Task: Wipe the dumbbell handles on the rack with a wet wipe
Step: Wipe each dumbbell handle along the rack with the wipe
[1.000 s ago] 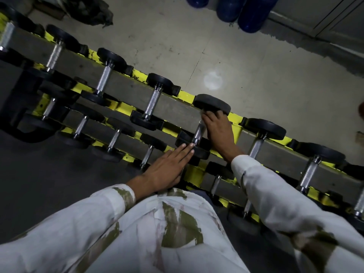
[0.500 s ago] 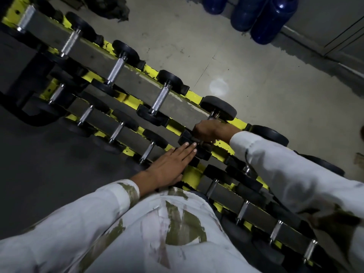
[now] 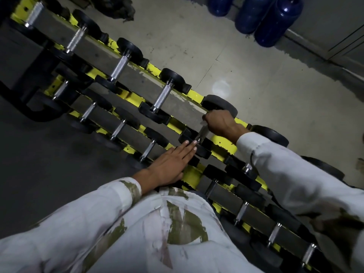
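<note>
A yellow two-tier rack (image 3: 194,96) runs diagonally across the view, holding several black dumbbells with knurled steel handles. My right hand (image 3: 219,122) is curled round the upper part of one top-tier dumbbell handle (image 3: 201,133); a sliver of pale wipe shows at its fingers. My left hand (image 3: 169,166) lies flat, fingers straight, with its fingertips on that dumbbell's near black head (image 3: 201,150) and its palm over the lower tier. To the left along the top tier stand other dumbbells with bare handles (image 3: 163,98), (image 3: 120,67).
Several blue water jugs (image 3: 275,22) stand on the concrete floor by the wall at the top right. A dark heap (image 3: 116,6) lies on the floor at the top. The rack's black foot (image 3: 39,113) curves out at the left. My white patterned sleeves fill the foreground.
My right hand went from lying over the handle to curling round it, and has slid up towards the far head. The left hand has stayed flat. The view has shifted along the rack.
</note>
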`<state>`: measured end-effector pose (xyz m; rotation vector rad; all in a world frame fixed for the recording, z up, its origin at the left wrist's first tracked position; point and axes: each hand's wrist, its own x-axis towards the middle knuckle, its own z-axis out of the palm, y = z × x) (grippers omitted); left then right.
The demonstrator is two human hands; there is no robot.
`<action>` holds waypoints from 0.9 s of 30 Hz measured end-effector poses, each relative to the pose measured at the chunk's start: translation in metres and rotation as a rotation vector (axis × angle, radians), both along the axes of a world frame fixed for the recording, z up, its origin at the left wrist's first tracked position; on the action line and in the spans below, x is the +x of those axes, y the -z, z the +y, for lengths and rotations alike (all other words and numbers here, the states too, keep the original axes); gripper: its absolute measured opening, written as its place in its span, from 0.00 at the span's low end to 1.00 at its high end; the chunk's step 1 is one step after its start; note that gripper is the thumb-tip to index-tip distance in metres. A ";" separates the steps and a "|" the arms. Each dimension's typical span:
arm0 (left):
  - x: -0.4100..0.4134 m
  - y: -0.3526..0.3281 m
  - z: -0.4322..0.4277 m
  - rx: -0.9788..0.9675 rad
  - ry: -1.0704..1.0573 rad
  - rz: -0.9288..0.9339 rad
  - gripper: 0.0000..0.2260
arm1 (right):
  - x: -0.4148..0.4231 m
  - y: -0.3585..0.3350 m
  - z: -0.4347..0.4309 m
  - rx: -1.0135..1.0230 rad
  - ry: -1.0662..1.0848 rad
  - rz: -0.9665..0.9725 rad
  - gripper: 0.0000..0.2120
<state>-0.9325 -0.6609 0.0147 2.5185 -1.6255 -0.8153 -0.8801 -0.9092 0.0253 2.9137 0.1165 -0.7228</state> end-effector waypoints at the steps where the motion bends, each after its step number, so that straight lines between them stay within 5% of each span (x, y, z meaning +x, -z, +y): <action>1: -0.001 0.000 0.000 -0.002 -0.003 0.000 0.43 | -0.007 0.005 0.009 0.045 0.008 0.039 0.10; 5: -0.001 0.001 -0.001 0.001 -0.004 -0.006 0.43 | -0.023 0.011 0.028 0.179 -0.099 0.234 0.15; 10: 0.000 0.000 0.001 -0.012 0.007 -0.007 0.42 | -0.021 0.011 0.004 0.085 0.015 -0.087 0.17; 15: 0.001 0.002 0.001 -0.005 0.011 -0.013 0.43 | -0.033 0.018 0.018 0.221 -0.136 0.091 0.15; 19: 0.002 0.002 0.002 -0.010 0.014 -0.004 0.44 | -0.017 0.008 -0.003 0.076 0.026 -0.125 0.12; 24: 0.001 0.002 0.001 0.005 0.009 0.000 0.44 | -0.024 0.015 0.034 0.161 -0.102 0.235 0.11; 27: 0.003 0.001 0.002 0.003 0.017 0.004 0.44 | -0.018 0.011 0.034 0.123 -0.164 0.222 0.08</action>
